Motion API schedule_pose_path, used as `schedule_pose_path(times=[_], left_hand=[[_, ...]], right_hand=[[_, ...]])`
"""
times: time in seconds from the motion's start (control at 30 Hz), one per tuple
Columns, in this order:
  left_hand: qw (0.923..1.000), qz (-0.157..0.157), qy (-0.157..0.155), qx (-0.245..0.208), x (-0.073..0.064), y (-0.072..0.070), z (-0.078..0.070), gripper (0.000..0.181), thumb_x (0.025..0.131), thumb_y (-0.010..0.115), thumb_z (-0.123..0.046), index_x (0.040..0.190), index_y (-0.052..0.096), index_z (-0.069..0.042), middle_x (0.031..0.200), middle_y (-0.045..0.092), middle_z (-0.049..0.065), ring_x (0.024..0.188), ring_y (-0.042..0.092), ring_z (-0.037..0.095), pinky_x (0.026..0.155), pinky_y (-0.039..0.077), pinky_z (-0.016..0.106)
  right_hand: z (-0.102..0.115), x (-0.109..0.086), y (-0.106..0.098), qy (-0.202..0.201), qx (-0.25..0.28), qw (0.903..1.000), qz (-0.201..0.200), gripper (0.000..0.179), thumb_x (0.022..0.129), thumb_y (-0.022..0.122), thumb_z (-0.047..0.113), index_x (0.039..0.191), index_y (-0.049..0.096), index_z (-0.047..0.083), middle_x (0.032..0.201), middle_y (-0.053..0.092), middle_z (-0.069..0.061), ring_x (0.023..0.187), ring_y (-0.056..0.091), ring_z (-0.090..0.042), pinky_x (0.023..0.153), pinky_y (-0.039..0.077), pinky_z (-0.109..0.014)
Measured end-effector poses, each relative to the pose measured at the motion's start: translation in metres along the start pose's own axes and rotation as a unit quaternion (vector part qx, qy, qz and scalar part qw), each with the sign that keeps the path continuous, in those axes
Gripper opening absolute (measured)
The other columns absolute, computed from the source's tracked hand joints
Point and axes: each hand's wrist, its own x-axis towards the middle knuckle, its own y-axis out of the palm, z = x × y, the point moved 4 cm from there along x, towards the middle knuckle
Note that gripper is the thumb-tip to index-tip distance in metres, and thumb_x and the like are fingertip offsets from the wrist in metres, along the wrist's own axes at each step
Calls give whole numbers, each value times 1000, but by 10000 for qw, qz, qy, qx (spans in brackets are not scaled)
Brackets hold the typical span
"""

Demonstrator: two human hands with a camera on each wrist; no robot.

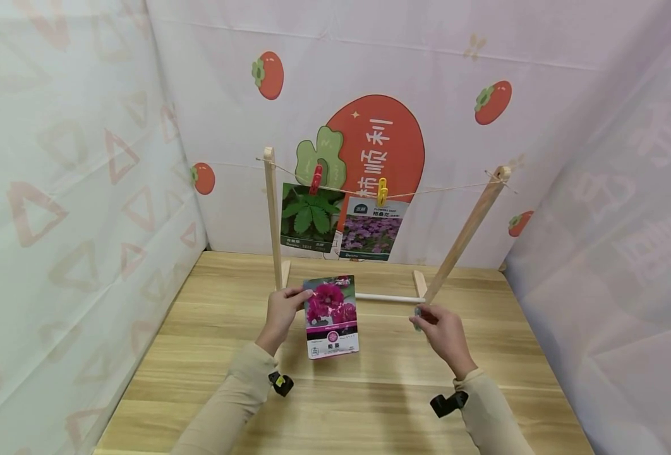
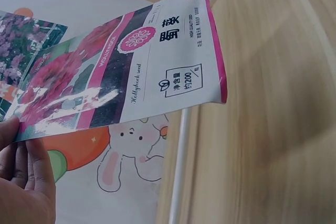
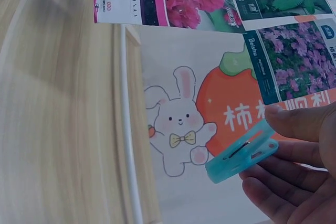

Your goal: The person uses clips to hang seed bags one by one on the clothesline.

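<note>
My left hand (image 1: 281, 316) pinches a hollyhock seed packet (image 1: 332, 319) by its upper left edge, thumb in front and fingers behind. Printed with pink flowers, the packet is held upright above the table. Off to the right, my right hand (image 1: 442, 333) pinches a light blue clothespin (image 3: 241, 153) between thumb and fingers, near the foot of the right post. Behind both hands a thin string (image 1: 443, 189) runs between two wooden posts. A red clothespin (image 1: 315, 179) holds a green-leaf seed packet (image 1: 309, 218) on it, and a yellow clothespin (image 1: 382, 191) holds a purple-flower packet (image 1: 371, 230).
The wooden posts, left (image 1: 273, 218) and right (image 1: 466, 234), rise from short feet on the wood-grain table (image 1: 210, 373). A white rod (image 1: 389, 297) joins them low down. Printed cloth walls (image 1: 227, 120) enclose the back and both sides.
</note>
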Motion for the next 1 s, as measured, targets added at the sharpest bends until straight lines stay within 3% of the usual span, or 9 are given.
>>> schedule_pose_path(times=[0.2, 0.37, 0.6, 1.0], left_hand=[[10000, 13, -17, -9, -3, 1, -9, 27, 87, 74, -15, 104, 71, 5, 93, 73, 8, 73, 68, 10, 85, 58, 39], [9999, 11, 121, 60, -5, 2, -17, 27, 88, 73, -17, 106, 72, 3, 97, 73, 11, 74, 69, 11, 85, 58, 37], [9996, 55, 266, 87, -3, 4, -29, 26, 87, 74, -18, 104, 72, 2, 98, 73, 11, 76, 69, 12, 85, 57, 35], [9985, 194, 512, -18, -6, 15, -49, 26, 87, 74, -16, 105, 71, 4, 100, 70, 13, 79, 66, 9, 79, 58, 31]], right_hand=[[4, 1, -5, -76, 5, 9999, -122, 32, 87, 72, 12, 113, 68, -7, 95, 71, -18, 84, 68, -28, 69, 57, -31], [9, 2, -12, -426, -156, 9982, -389, 31, 86, 73, 11, 110, 68, -8, 94, 71, -20, 85, 69, -32, 74, 58, -43], [21, 10, -21, -718, -192, 9949, -689, 29, 85, 74, 9, 109, 69, -7, 93, 70, -20, 84, 69, -33, 75, 57, -47], [46, 26, -46, -1578, -167, 9770, -1421, 23, 80, 77, 3, 100, 71, -8, 86, 72, -21, 76, 70, -34, 69, 57, -50]])
